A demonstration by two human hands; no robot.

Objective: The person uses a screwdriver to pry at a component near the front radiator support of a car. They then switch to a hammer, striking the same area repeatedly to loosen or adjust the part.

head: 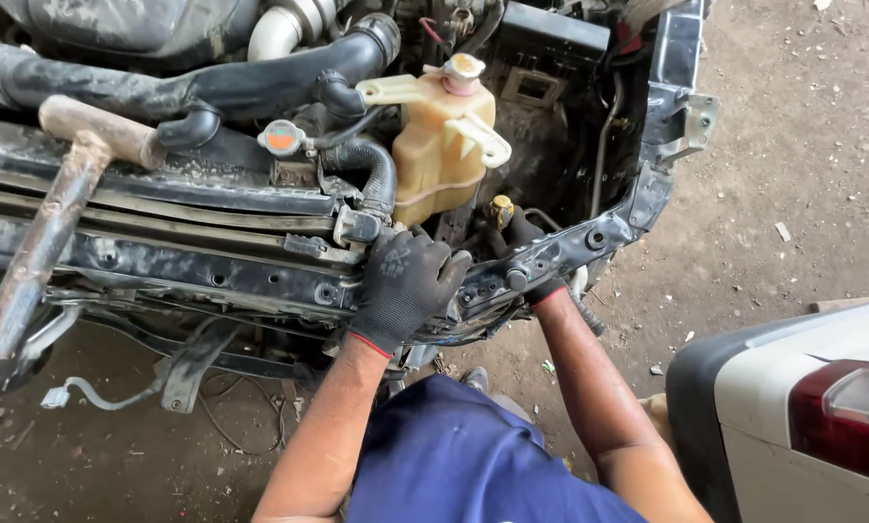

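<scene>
I note a black knit glove with a red cuff edge on my left hand (405, 286), pale smudges on its back. My right hand (524, 242), toward 2 o'clock, wears a matching glove with red trim at the wrist. Forearms are bare; dark blue trousers (454, 455) sit at 6 o'clock.

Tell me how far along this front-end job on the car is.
Done, by the look of it: the front is stripped, so the black crossmember and radiator hose lie exposed. In hand: the gloved left hand presses on the crossmember below the yellowed coolant tank, while the right hand reaches behind it beside a yellow-handled tool. Left: the crossmember and tank are in place; a connector dangles loose.
</scene>
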